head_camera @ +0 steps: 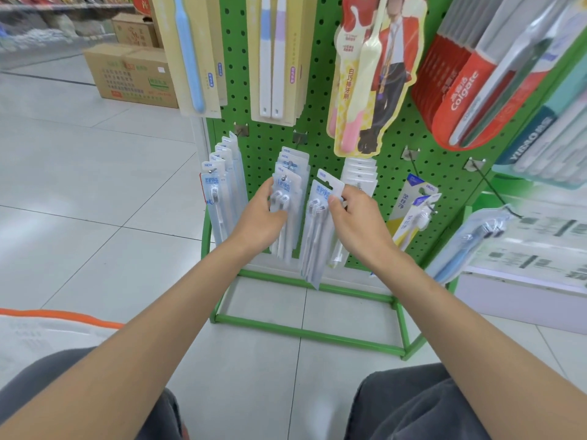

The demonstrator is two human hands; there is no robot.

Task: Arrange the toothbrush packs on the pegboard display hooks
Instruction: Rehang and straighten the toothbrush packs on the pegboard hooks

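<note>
A green pegboard [320,147] carries toothbrush packs on hooks. On its lower row, several clear packs hang on a middle hook [289,182]. My left hand [263,217] holds the front pack of that bunch at its left edge. My right hand [355,217] pinches the top of a loose stack of the same clear packs [317,223], held off any hook just right of that bunch and tilted a little. More of these packs hang on the left hook [219,185].
Larger toothbrush packs hang on the upper row, with red Colgate packs [460,87] at the right. Two long lower-right hooks [422,188] hold few packs. The stand's green floor frame [305,331] lies below. Cardboard boxes [130,74] sit on the floor at the back left.
</note>
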